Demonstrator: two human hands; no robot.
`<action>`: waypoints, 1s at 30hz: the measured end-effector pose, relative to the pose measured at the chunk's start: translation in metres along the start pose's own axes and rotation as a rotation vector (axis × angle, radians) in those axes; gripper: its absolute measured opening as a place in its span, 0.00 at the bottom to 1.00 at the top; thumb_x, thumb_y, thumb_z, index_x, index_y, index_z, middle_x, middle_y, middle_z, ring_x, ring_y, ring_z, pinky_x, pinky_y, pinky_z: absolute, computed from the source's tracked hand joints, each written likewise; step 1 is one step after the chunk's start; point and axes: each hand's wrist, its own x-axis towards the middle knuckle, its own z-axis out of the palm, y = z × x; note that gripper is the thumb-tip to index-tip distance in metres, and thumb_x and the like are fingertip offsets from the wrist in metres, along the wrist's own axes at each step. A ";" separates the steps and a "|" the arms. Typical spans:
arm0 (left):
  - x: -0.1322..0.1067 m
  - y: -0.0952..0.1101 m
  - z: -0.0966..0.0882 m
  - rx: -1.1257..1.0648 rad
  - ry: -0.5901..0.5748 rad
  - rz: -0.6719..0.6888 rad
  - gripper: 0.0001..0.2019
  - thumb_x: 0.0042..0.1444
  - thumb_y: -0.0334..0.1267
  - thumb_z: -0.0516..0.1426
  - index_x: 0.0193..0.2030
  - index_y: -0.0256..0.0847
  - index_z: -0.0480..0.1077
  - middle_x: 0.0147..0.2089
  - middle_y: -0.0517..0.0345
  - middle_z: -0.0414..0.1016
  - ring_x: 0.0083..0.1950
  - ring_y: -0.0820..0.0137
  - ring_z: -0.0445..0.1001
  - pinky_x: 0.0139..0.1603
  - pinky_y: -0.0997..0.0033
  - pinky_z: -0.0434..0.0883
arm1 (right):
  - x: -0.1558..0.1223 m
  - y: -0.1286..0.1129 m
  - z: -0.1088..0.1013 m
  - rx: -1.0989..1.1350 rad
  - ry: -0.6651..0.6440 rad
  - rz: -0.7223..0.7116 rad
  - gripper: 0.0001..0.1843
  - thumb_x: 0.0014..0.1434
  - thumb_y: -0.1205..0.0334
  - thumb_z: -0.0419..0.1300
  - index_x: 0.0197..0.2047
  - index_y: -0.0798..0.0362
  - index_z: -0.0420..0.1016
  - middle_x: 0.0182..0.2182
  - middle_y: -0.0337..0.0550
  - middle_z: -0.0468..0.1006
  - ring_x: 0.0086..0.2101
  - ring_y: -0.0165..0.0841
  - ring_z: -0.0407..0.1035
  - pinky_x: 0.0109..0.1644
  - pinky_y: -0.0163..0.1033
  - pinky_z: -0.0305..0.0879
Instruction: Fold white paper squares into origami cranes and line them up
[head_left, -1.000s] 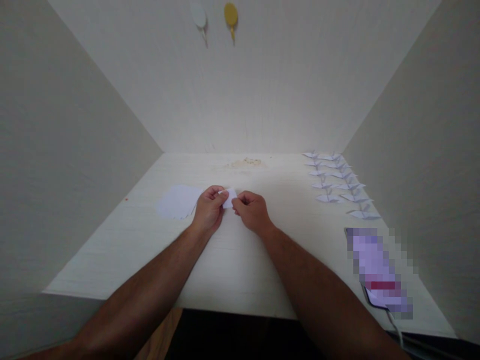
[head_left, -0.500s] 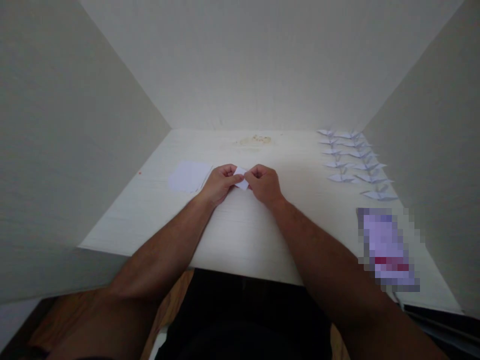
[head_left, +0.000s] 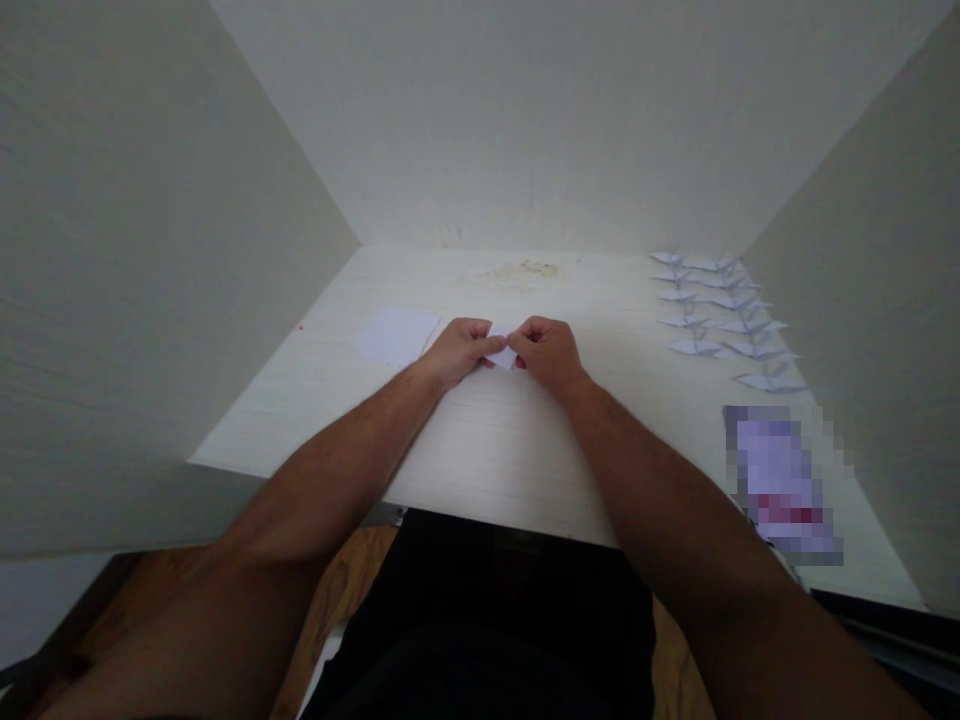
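A small folded piece of white paper [head_left: 504, 357] is pinched between my two hands over the middle of the table. My left hand [head_left: 466, 352] grips its left side, thumb lying across the front. On the right edge, the thumb and fingertips of my right hand [head_left: 546, 350] close on the paper, and the curled fingers hide part of it. Left of my left hand lie white paper sheets [head_left: 394, 334]. Several folded white paper cranes [head_left: 757, 350] stand in two columns at the right.
A blurred-out flat object [head_left: 780, 480] lies on the table's right side, below the cranes. Walls rise at the left, back and right of the white table [head_left: 495, 460]. A brownish stain [head_left: 536, 269] marks its far part.
The whole view has shifted slightly, so the table and cranes sit a little higher and further right. Both hands keep their pinch on the folded paper, with hardly any difference in pose.
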 end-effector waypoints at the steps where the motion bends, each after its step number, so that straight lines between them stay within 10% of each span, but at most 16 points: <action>1: 0.000 -0.002 0.000 -0.025 0.015 0.024 0.09 0.41 0.35 0.67 0.27 0.33 0.75 0.26 0.54 0.75 0.26 0.72 0.72 0.26 0.74 0.66 | 0.001 0.001 0.001 0.013 -0.011 0.002 0.09 0.49 0.61 0.61 0.21 0.54 0.69 0.14 0.36 0.70 0.17 0.26 0.63 0.22 0.31 0.56; 30: 0.002 0.003 -0.005 -0.224 -0.007 0.052 0.12 0.41 0.39 0.68 0.21 0.35 0.71 0.21 0.58 0.71 0.23 0.76 0.68 0.24 0.76 0.65 | 0.001 -0.008 -0.004 0.337 -0.082 0.159 0.15 0.47 0.54 0.67 0.21 0.53 0.69 0.14 0.36 0.72 0.16 0.26 0.65 0.21 0.31 0.60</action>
